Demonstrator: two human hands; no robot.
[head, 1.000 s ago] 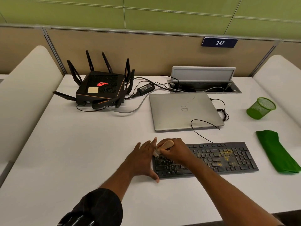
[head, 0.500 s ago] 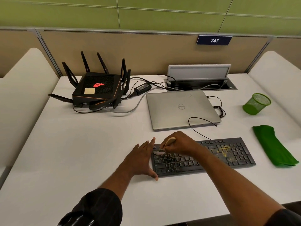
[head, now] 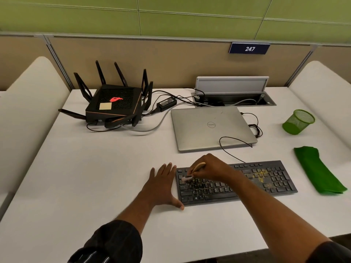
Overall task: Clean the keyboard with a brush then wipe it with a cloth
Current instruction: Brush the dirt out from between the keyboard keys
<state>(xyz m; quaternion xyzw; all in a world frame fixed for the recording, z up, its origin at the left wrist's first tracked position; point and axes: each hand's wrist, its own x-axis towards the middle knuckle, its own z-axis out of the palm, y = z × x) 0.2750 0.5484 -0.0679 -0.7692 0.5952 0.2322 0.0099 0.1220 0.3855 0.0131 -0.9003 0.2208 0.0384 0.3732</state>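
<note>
A black keyboard (head: pixel 266 179) lies on the white desk near its front, with yellow crumbs on its right half and some on its left keys. My right hand (head: pixel 210 168) grips a small wooden-handled brush (head: pixel 197 167), whose pale bristles touch the upper left keys. My left hand (head: pixel 161 185) lies flat on the desk with fingers straight, against the keyboard's left edge. A folded green cloth (head: pixel 317 169) rests to the right of the keyboard.
A shut silver laptop (head: pixel 210 128) sits behind the keyboard, with a thin black cable looping over it. A black router (head: pixel 114 107) with antennas stands at the back left. A green mesh cup (head: pixel 298 121) lies tipped at the right. A cable box (head: pixel 231 92) is open at the back.
My right hand has shifted the brush slightly up and left across the left keys. The left hand stays flat beside the keyboard. The camera view has drifted a little.
</note>
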